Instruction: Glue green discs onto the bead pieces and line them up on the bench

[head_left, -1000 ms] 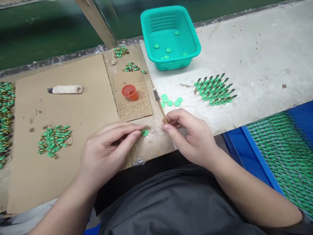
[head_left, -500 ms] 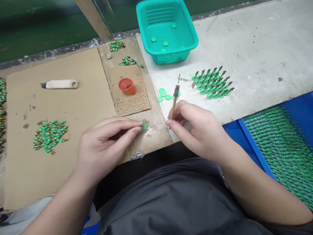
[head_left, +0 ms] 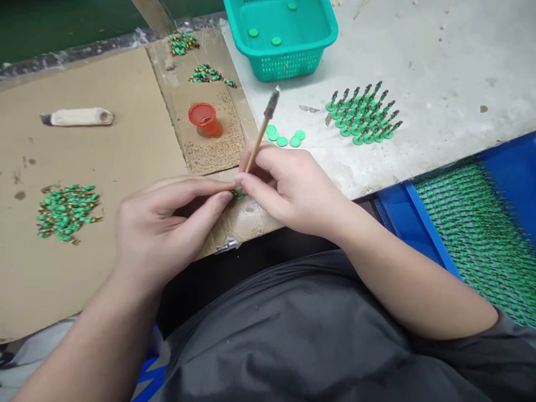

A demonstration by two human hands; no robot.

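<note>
Between thumb and forefinger, my left hand (head_left: 167,223) pinches a small green disc (head_left: 238,194), mostly covered by fingertips. My right hand (head_left: 288,184) is closed on a thin wooden stick (head_left: 259,139) with a dark, wrapped upper end and a pale tip pointing up and away. Its lower end reaches down to the disc; whether they touch is hidden by the fingers. Several loose green discs (head_left: 282,142) lie just beyond my right hand. An orange-red cup (head_left: 205,119) stands on a speckled piece of cardboard (head_left: 218,159) beyond my left hand.
A teal basket (head_left: 285,64) with a few green discs stands at the back. Rows of small figures on green bases (head_left: 364,114) stand to the right. A pile of green figure pieces (head_left: 67,212) and a wrapped knife-like tool (head_left: 77,117) lie left. A blue crate (head_left: 435,229) sits lower right.
My right hand has moved left with the stick, from apart to right beside the disc in my left hand. The stick now leans. The camera view has shifted, so the table appears higher.
</note>
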